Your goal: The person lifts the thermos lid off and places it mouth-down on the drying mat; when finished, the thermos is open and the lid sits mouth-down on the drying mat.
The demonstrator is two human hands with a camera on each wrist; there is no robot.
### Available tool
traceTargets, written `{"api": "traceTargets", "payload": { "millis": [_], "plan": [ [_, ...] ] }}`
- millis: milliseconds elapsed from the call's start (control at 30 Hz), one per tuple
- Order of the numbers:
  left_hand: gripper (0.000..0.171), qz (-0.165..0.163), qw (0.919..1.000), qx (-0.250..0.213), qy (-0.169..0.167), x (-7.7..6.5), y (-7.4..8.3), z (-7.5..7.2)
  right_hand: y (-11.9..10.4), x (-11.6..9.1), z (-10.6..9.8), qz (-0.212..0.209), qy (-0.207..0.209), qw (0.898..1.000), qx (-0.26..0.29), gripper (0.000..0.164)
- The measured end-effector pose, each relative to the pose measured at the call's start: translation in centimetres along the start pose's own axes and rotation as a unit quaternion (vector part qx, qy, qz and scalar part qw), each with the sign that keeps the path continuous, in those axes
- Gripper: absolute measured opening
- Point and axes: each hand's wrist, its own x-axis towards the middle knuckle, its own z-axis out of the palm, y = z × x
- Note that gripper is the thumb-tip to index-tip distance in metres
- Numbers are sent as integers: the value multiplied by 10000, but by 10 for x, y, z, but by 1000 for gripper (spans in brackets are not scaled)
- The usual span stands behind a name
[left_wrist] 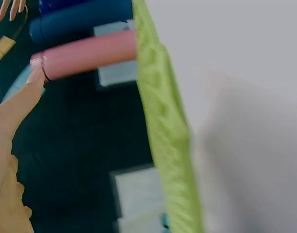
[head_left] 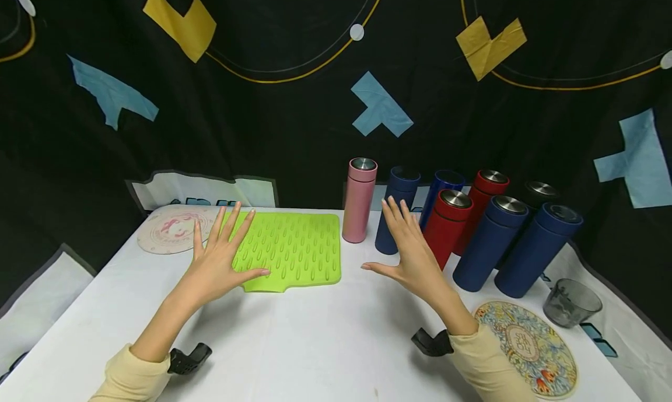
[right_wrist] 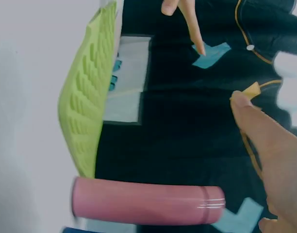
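My left hand [head_left: 214, 268] hovers with fingers spread over the left edge of a lime-green textured mat [head_left: 299, 244], holding nothing. To the right, my right hand [head_left: 415, 256] is raised with its fingers straight and thumb out, in front of the bottles and holding nothing. Between the two hands, at the back, a pink bottle [head_left: 359, 203] with a steel-topped lid stands upright. Just behind the right hand are a blue bottle [head_left: 400, 183] and a red bottle [head_left: 446, 221]. The left wrist view shows the thumb [left_wrist: 20, 104] overlapping the pink bottle's lid.
More bottles crowd the right side, including a navy bottle [head_left: 488, 244] and another navy bottle [head_left: 538, 250]. Near the right edge stand a grey glass cup [head_left: 571, 303] and a round patterned board [head_left: 525, 343]. A pale round board [head_left: 173, 230] lies back left, before a black curtain [head_left: 273, 128].
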Motion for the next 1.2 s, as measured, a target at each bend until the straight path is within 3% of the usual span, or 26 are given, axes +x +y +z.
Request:
{"api": "traceTargets", "payload": {
  "millis": [133,300,433,600,700,967,1200],
  "plan": [
    [113,-193,9979,-592,-202,-13,-23,7,6,7,14,320,52,9966,752,114],
    [115,-557,9896,-1231,-497,-20,-49,15,12,19,30,796,341,9844,1531,102],
    [115,-859,9820,-1461,-833,-23,-64,19,17,31,46,1147,646,9711,1989,97],
    [111,-1078,9757,-1541,-1126,-27,-74,21,20,44,66,1716,1026,9467,2524,92],
    [109,-1195,9712,-1656,-1226,-29,-77,21,23,52,78,1911,1314,9396,2516,92],
    [100,-1417,9571,-2025,-1512,-30,-81,23,30,74,108,2004,1800,9408,2060,98],
    [93,-1424,9561,-1979,-1628,-31,-80,23,37,87,127,2104,2006,9374,1919,97]
  ]
}}
